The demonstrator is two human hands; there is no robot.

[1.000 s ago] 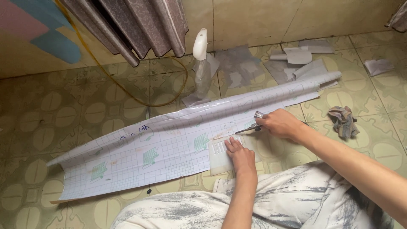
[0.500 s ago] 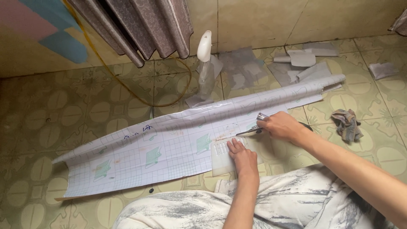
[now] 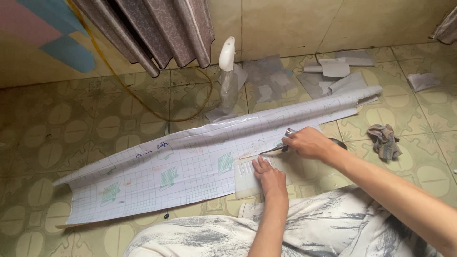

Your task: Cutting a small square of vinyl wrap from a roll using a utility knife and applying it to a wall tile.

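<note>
A long sheet of grid-backed adhesive film (image 3: 181, 176), partly curled along its far edge, is being spread across the green patterned floor tiles (image 3: 57, 123). A pale rectangular slotted panel (image 3: 247, 177) is lying at the sheet's near edge and is being pressed flat by the left hand (image 3: 269, 177), whose fingers are extended over the slots, palm down, closed around nothing. A pair of scissors (image 3: 278, 147) is being gripped by the right hand (image 3: 309, 143), the fingers curled tightly around the handles; the blades are pointing leftward, just above the panel, at the film's surface. Whether the blades are parted cannot be told. Beyond the sheet, a white spray bottle (image 3: 227, 71) is standing upright near the wall, beside a yellow cord (image 3: 143, 102) and a hanging grey curtain (image 3: 157, 28). Scraps of backing paper (image 3: 333, 69) are lying farther right, and a crumpled grey cloth (image 3: 384, 140) is resting well apart from the right hand.
</note>
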